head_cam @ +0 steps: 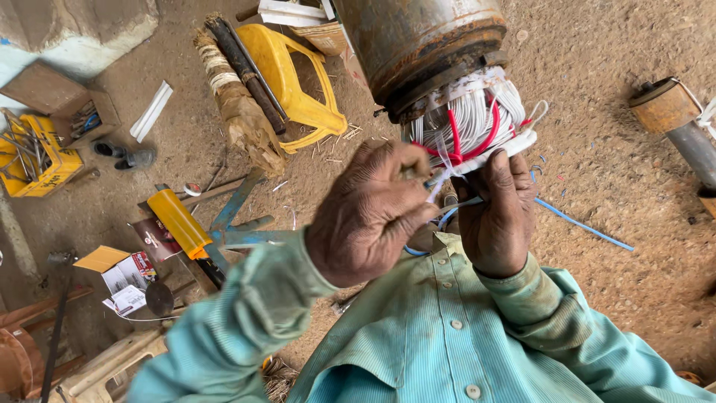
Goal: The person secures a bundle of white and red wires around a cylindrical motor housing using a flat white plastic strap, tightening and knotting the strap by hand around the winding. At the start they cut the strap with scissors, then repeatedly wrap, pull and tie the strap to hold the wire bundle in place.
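With the left hand in a closed grip on a thin tool and the right hand clasping the white-and-red wire winding at the near end of the rusty cylindrical motor housing, the person would do best to steady the bundle and work wires singly.

This is a rough repair workshop with a bare dirt floor strewn with wire clippings. A rusty motor housing with white and red winding wires exposed shows the trade, as do a yellow crate of metal tools, a yellow cartridge tube, a yellow plastic stool, a rusted pipe, opened cardboard boxes and loose blue wire.
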